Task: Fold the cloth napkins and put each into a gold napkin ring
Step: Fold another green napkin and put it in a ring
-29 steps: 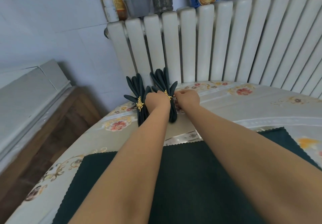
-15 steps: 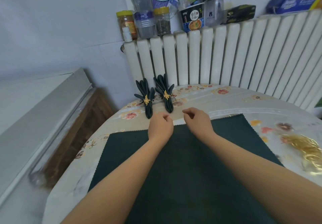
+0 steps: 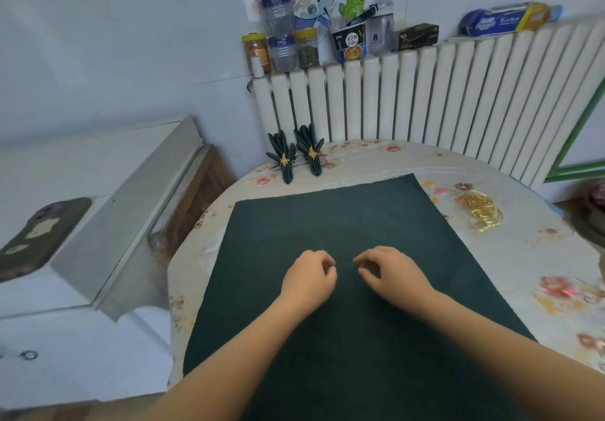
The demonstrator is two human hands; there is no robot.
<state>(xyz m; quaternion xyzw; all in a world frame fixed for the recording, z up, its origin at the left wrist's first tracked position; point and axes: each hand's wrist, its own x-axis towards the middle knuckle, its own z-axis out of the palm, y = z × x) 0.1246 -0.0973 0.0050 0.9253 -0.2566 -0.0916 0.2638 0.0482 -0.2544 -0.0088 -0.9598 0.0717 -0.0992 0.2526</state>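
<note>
A dark green cloth napkin (image 3: 327,224) lies spread flat on the round table. My left hand (image 3: 309,281) and my right hand (image 3: 391,276) hover side by side over its middle, fingers loosely curled, holding nothing. Two folded green napkins stand at the table's far edge, the left one (image 3: 284,158) and the right one (image 3: 311,152), each in a gold ring. A heap of loose gold napkin rings (image 3: 481,211) lies at the right, beside the flat napkin.
The table (image 3: 540,263) has a floral plastic cover. A white radiator (image 3: 425,99) runs behind it, with jars, bottles and boxes on top. A white appliance (image 3: 98,224) with a phone (image 3: 36,237) on it stands at the left.
Both hands let go of the right-hand ringed napkin at the far edge and drew back toward me. They now sit over the flat napkin's middle. The view has pulled back.
</note>
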